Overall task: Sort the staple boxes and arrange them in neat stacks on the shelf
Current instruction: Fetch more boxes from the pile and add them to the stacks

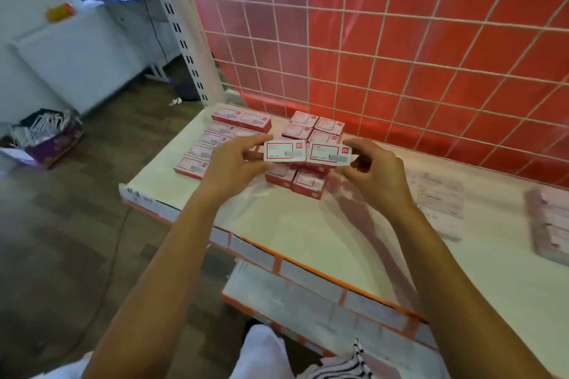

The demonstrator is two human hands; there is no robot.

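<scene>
Staple boxes [284,151] at centre frame, two butted end to end, pinched by left hand [237,160] and right hand [375,172]. Likely squares edges before lowering onto stack [294,180] on shelf [308,240].

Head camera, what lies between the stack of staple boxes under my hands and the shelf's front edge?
Head view: a crumpled clear plastic sheet lies on the shelf just before the stack; the rest is bare.

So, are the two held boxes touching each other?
Touching. The head view shows the left box and the right box butted end to end, with no gap at the seam.
</scene>
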